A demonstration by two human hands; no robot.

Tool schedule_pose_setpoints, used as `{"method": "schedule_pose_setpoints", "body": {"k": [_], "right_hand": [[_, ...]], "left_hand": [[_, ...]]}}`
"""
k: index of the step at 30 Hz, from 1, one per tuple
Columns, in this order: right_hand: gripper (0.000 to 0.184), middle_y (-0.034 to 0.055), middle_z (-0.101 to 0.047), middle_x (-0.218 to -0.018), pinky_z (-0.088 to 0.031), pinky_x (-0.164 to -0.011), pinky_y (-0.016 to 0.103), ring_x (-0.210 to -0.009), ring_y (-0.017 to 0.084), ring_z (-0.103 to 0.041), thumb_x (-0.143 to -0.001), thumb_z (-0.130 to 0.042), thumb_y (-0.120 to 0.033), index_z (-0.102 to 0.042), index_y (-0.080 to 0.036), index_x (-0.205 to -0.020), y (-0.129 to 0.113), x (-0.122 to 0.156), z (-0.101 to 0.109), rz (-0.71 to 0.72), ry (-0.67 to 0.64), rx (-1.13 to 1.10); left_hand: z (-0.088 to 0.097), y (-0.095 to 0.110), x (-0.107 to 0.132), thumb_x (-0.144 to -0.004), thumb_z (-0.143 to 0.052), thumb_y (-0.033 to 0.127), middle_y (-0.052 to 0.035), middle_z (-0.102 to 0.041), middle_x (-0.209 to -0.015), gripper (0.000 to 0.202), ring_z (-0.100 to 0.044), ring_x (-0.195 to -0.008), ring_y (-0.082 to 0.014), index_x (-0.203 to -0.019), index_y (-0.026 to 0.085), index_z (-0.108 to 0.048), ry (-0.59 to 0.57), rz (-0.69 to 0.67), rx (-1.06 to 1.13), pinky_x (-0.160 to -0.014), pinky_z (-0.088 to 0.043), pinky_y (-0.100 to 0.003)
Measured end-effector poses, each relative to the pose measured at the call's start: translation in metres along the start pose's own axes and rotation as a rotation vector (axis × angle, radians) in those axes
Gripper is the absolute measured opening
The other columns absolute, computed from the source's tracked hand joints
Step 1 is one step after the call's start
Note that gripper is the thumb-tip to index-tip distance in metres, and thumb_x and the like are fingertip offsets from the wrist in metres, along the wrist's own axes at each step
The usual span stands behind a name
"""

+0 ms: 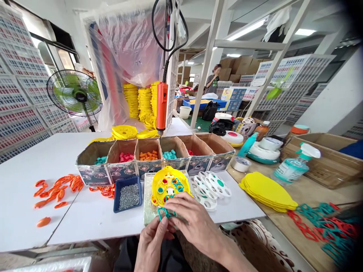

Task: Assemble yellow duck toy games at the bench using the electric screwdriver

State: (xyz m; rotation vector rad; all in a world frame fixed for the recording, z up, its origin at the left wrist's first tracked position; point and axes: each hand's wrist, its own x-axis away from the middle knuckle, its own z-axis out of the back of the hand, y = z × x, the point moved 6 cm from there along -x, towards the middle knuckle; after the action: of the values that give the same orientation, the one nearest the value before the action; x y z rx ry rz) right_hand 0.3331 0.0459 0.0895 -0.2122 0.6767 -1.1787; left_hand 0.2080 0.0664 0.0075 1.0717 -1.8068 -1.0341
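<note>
A round yellow plastic plate (167,183) with small coloured parts in it lies on a printed box (147,196) at the table's near edge. My left hand (153,241) pinches a teal plastic frame piece (166,214) just below the plate. My right hand (195,221) curls over the same teal piece from the right, its fingertips touching the plate's lower edge. Another teal frame (178,184) sits in the yellow plate.
A blue tray of small screws (129,194) lies left of the plate, white discs (211,187) to its right. Cardboard bins (153,155) hold coloured parts. An orange electric screwdriver (161,107) hangs above. Orange pieces (59,189), yellow shells (266,190), a spray bottle (295,164) and teal and red frames (323,226) lie around.
</note>
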Motion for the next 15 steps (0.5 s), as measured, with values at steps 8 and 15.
{"method": "schedule_pose_setpoints", "body": {"k": [8, 15], "right_hand": [[0.042, 0.0032, -0.077, -0.123, -0.049, -0.111, 0.048, -0.122, 0.024, -0.061, -0.086, -0.062, -0.003, -0.075, -0.026, -0.119, 0.061, -0.057, 0.005, -0.077, -0.065, -0.052], [0.046, 0.0013, -0.077, -0.126, -0.050, -0.108, 0.048, -0.120, 0.025, -0.062, -0.082, -0.061, 0.000, -0.076, -0.026, -0.116, 0.069, -0.081, -0.011, 0.026, -0.193, 0.072]], "left_hand": [[0.011, -0.018, 0.004, -0.075, -0.079, 0.061, -0.0102, -0.080, -0.094, 0.047, -0.069, -0.085, -0.0224, -0.095, 0.018, -0.081, -0.097, 0.003, -0.118, -0.071, -0.057, -0.027], [0.020, -0.036, 0.005, -0.072, -0.081, 0.063, -0.0112, -0.079, -0.093, 0.049, -0.068, -0.080, -0.0206, -0.092, 0.019, -0.081, -0.091, 0.030, -0.111, -0.066, -0.055, -0.025]]}}
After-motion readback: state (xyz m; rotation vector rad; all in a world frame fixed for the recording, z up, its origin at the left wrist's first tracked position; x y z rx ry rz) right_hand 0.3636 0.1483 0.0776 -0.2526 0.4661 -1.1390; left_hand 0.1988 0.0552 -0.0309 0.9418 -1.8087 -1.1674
